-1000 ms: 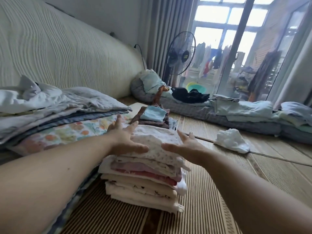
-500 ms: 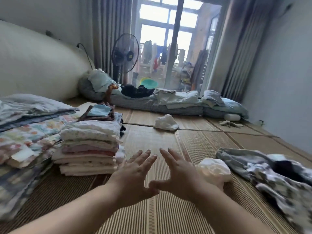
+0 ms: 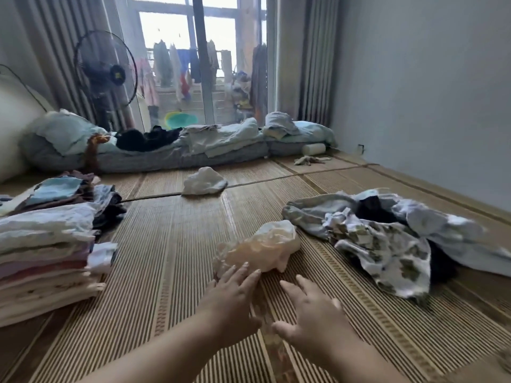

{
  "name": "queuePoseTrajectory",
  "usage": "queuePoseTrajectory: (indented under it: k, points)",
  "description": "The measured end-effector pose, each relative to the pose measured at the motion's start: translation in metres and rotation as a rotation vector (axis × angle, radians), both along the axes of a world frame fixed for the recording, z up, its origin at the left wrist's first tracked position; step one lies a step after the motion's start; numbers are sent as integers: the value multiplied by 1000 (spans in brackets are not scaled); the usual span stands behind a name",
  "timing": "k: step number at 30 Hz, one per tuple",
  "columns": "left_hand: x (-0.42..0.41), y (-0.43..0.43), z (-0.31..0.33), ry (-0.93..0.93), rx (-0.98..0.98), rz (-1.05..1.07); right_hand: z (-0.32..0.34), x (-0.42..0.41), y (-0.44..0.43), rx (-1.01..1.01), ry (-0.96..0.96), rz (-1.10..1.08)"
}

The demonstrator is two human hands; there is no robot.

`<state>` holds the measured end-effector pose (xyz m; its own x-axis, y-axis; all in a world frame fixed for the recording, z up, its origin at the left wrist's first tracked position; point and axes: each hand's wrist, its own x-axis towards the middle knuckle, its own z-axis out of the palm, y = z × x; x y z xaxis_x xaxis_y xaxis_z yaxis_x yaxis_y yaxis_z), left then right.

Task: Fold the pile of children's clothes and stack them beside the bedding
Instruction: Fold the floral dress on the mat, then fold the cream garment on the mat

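Note:
A tall stack of folded children's clothes [image 3: 44, 252] stands on the straw mat at the left. A crumpled cream garment [image 3: 262, 248] lies in the middle of the mat. My left hand [image 3: 235, 297] reaches toward it with fingers spread, fingertips at its near edge. My right hand [image 3: 312, 310] hovers just right of the left one, fingers straight, holding nothing. A loose pile of unfolded clothes [image 3: 387, 239], patterned white, grey and black, lies to the right.
A second folded stack [image 3: 69, 192] sits behind the first. A white crumpled garment [image 3: 204, 185] lies farther back on the mat. Bedding [image 3: 166, 150] runs along the window, with a standing fan [image 3: 106, 76] at the left. A grey wall [image 3: 428, 92] borders the right.
My hands left the top of the folded stack and swung right and down toward the cream garment. The view turned right, bringing the unfolded pile into sight.

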<state>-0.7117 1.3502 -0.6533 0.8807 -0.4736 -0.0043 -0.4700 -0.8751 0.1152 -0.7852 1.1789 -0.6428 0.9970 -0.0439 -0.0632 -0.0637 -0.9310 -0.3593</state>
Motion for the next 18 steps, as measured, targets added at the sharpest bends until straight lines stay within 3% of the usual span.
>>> queuePoseTrajectory:
  k: [4, 10, 13, 18]
  points:
    - [59, -18, -21, -53, 35, 68, -25, 15, -19, 3, 125, 15]
    - [123, -33, -15, -13, -158, 169, -35, 32, -18, -6, 146, -5]
    - [119, -26, -10, -54, -61, 54, -34, 36, -9, 5, 90, -27]
    - [76, 5, 36, 89, 22, -172, -14, 29, 3, 124, -139, -61]
